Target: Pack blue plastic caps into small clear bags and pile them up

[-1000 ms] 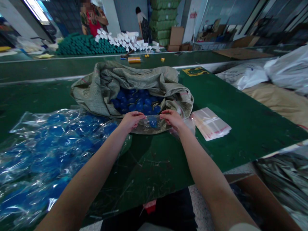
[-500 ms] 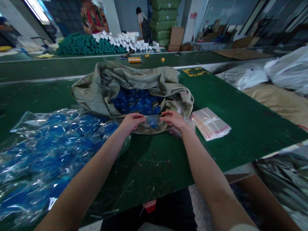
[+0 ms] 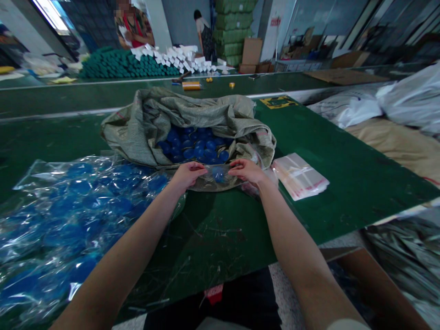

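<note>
My left hand [image 3: 186, 176] and my right hand [image 3: 246, 172] pinch opposite sides of a small transparent plastic bag [image 3: 218, 174] that holds one blue round piece [image 3: 217, 174]. The bag hangs just in front of the lip of a grey-green woven sack [image 3: 182, 110]. The sack's folded mouth surrounds a mass of glossy blue round pieces [image 3: 194, 149]. A heap of blue pieces in transparent plastic [image 3: 79, 215] lies beside my left forearm. Near my right hand lies a stack of unused transparent bags with red strips [image 3: 299, 182].
Everything lies on a scratched green work table [image 3: 220, 238]. White sacks [image 3: 409, 101] and a beige sack rest beyond its right edge. A cardboard box [image 3: 371, 284] sits below right. At the back, two people stand near green rolls and white boxes.
My hands and the small bag have stayed almost in place, with only slight shifts. The whole view has moved a little.
</note>
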`<state>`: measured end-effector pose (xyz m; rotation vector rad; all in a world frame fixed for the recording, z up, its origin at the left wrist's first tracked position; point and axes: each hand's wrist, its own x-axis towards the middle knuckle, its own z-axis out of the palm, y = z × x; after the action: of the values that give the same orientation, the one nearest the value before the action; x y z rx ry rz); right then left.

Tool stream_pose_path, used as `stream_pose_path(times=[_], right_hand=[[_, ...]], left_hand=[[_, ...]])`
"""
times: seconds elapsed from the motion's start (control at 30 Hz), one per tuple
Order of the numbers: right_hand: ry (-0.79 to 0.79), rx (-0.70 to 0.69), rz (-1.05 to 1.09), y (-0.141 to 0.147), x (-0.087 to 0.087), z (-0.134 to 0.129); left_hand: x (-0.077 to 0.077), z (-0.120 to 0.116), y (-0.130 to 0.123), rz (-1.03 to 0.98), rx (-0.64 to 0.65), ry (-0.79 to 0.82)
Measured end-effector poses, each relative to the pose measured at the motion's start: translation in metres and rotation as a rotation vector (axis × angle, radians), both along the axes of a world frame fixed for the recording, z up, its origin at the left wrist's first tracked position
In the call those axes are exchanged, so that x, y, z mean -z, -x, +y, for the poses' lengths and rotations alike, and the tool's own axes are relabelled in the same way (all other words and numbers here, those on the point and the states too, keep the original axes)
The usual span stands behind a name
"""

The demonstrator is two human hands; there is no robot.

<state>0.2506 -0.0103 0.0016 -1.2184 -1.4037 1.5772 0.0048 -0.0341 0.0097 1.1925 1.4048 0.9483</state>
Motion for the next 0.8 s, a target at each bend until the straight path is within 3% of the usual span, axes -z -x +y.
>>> stream_pose_path(times=[0.27,0.63,0.8], right_hand=[[0.004,0.011,-0.042,0.001,-0.001,0.001],[-0.05,0.039,-0.071,0.007,0.008,0.001],[-0.084,0.038,-0.09,0.008,0.01,0.001]], left_hand=[[-0.005,-0.001,-0.006,0.012,-0.018,-0.006],[0.008,0.005,-0.007,0.103,-0.09,-0.155],[0.006,0.003,-0.006,0.143,-0.074,-0.132]])
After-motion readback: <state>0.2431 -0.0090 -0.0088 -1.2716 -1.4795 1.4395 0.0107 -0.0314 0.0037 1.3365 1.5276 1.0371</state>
